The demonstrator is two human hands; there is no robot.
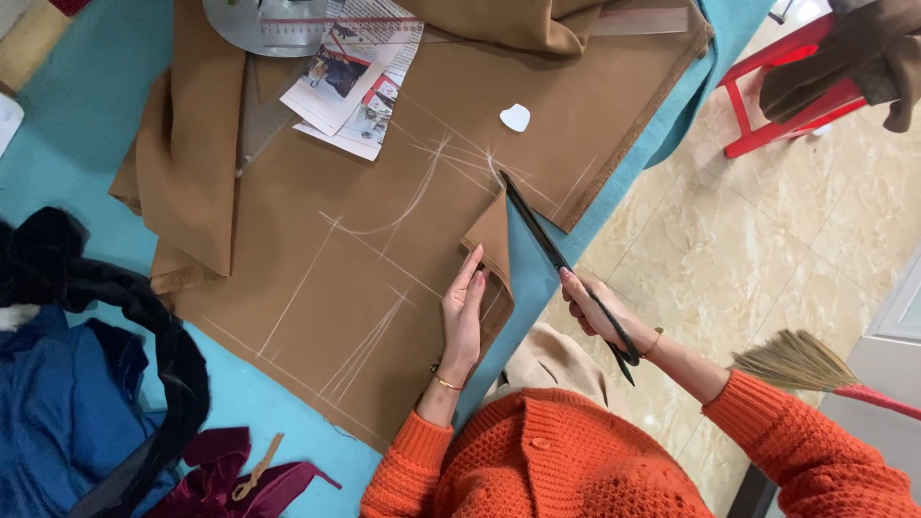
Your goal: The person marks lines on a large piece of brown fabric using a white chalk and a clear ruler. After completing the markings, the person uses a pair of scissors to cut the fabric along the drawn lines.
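Right hand point(597, 309) clamped on black scissors point(564, 264), blades in brown cloth point(317, 278) at the table's point(86, 125) right edge. Left hand point(463, 312) flat, fingers together, pressing cloth beside the cut. White chalk point(515, 117) lies farther up the cloth.

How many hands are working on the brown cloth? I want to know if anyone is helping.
2. The left hand lies flat on the brown cloth beside the cut; the right hand holds the black scissors at the cloth's edge.
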